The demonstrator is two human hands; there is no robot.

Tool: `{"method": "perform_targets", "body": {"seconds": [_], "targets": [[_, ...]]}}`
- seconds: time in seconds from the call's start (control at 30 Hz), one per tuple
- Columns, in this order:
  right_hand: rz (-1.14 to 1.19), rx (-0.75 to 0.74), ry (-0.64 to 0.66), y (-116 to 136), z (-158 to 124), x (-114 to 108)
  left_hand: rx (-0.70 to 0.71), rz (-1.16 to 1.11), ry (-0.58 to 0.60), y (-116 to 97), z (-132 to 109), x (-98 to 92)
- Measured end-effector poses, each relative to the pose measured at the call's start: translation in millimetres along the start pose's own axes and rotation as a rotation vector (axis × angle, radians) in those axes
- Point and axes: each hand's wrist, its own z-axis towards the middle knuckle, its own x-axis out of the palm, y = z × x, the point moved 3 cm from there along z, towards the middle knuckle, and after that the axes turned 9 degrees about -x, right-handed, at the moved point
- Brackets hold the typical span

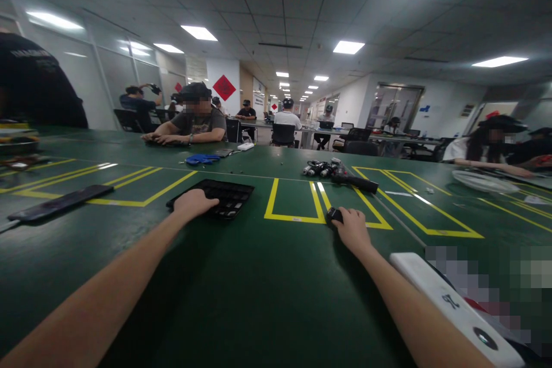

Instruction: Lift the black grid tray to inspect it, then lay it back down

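Note:
A shallow black compartment tray (235, 191) lies on the green table left of centre, with a few small pale pieces in its nearer cells. My left hand (194, 204) grips its left part, thumb stretched across the top; the other fingers are mostly hidden. Farther right, my right hand (354, 230) is closed around a small black block-like object (334, 215), whose exact kind I cannot make out. That hand is at the near edge of a yellow-taped rectangle (297, 219) on the table.
Beyond my right hand lie a tangle of black cables (321, 169) and a black rod-like item (356, 183). A dark power strip (60, 204) is at left, a white device (452, 305) at near right. Blue gloves (202, 159) lie farther back. Several people sit around.

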Motion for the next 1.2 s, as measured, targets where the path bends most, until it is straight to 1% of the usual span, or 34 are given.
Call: {"method": "perform_targets", "body": {"seconds": [0.07, 0.1, 0.17, 0.2, 0.23, 0.3, 0.37, 0.43, 0.47, 0.57, 0.6, 0.7, 0.77, 0.8, 0.93, 1.07, 1.13, 1.17, 1.2], "targets": [[0.124, -0.041, -0.013, 14, 0, 1, 0.011, -0.019, -0.019, -7, -10, 2.5], [0.190, -0.063, -0.010, 22, -1, 1, 0.036, -0.050, -0.029, -14, -16, 4.9], [0.321, -0.125, 0.015, 38, -3, 4, 0.141, -0.229, -0.059, -34, -35, 11.3], [0.391, -0.161, 0.031, 46, -4, 6, 0.204, -0.340, -0.054, -47, -46, 15.9], [0.469, -0.197, 0.046, 52, -5, 8, 0.263, -0.447, -0.026, -59, -57, 21.6], [0.663, -0.269, 0.057, 63, -8, 11, 0.368, -0.622, 0.068, -81, -82, 34.2], [0.892, -0.361, 0.059, 71, -11, 13, 0.449, -0.722, 0.159, -96, -103, 45.5], [1.060, -0.455, 0.071, 75, -14, 13, 0.510, -0.747, 0.223, -103, -118, 53.2], [1.096, -0.487, 0.069, 76, -15, 12, 0.533, -0.737, 0.246, -104, -123, 55.6], [1.050, -0.513, 0.046, 74, -19, 12, 0.584, -0.698, 0.304, -103, -133, 58.2], [1.024, -0.526, 0.057, 72, -19, 14, 0.599, -0.687, 0.310, -102, -134, 57.9], [0.998, -0.612, 0.146, 66, -21, 21, 0.641, -0.660, 0.293, -100, -137, 56.2], [0.970, -0.672, 0.168, 64, -22, 23, 0.644, -0.645, 0.293, -100, -138, 56.0], [0.943, -0.698, 0.161, 64, -23, 21, 0.639, -0.639, 0.313, -100, -138, 56.4], [0.865, -0.803, 0.141, 72, -28, 6, 0.628, -0.632, 0.436, -100, -138, 55.9], [0.816, -0.833, 0.148, 80, -31, -4, 0.581, -0.686, 0.517, -100, -138, 51.2], [0.787, -0.834, 0.131, 82, -31, -5, 0.495, -0.798, 0.596, -101, -137, 51.5], [0.780, -0.832, 0.117, 82, -30, -5, 0.396, -0.899, 0.621, -101, -134, 52.4], [0.776, -0.824, 0.101, 82, -30, -4, 0.264, -1.017, 0.625, -100, -131, 54.1]]}}
